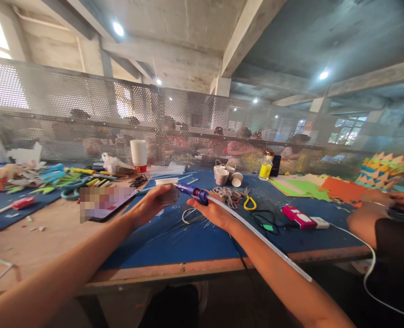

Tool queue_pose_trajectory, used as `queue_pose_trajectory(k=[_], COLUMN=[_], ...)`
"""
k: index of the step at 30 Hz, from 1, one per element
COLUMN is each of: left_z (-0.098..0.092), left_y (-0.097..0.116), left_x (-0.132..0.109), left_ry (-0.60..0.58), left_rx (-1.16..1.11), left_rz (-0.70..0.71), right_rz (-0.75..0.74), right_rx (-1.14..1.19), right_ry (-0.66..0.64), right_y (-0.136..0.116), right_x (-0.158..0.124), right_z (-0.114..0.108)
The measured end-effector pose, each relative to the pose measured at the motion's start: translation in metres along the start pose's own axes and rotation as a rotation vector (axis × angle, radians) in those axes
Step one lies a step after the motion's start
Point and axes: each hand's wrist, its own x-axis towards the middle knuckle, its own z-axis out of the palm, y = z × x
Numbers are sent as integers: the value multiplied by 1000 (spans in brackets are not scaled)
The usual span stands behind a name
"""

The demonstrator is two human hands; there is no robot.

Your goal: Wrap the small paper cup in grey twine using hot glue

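Note:
My left hand (pixel 151 201) is closed around a small paper cup (pixel 168 181), its pale rim showing above my fingers. Wrapped round a blue hot glue gun (pixel 192 191) is my right hand (pixel 213 210); a long white glue stick (pixel 260 234) trails from its back along my forearm. The gun's nozzle points left and meets or nearly meets the cup's side. Under my hands the blue mat (pixel 143 253) carries thin loose glue strands. Beyond the gun sit small cups with string handles (pixel 221 175), a bundle of cord (pixel 226 196) and yellow-handled scissors (pixel 250 202).
A phone or tablet (pixel 111 205) lies left, near a stack of paper cups (pixel 139 155). A yellow-labelled bottle (pixel 266 166) stands at the back. Right are coloured paper sheets (pixel 299 187), a pink power strip (pixel 298 217) and another person's arm (pixel 368 216). A perforated metal screen (pixel 188 107) rises behind.

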Motion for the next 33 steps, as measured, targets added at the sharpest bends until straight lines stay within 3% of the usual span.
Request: queue_pose_trajectory(k=[33], left_z=[-8], left_y=[-4], left_x=[7], left_ry=[-16], left_rx=[-45], left_rz=[-7], right_rz=[-4], right_rx=[43], right_ry=[20], right_y=[1], right_x=[2], right_z=[-1])
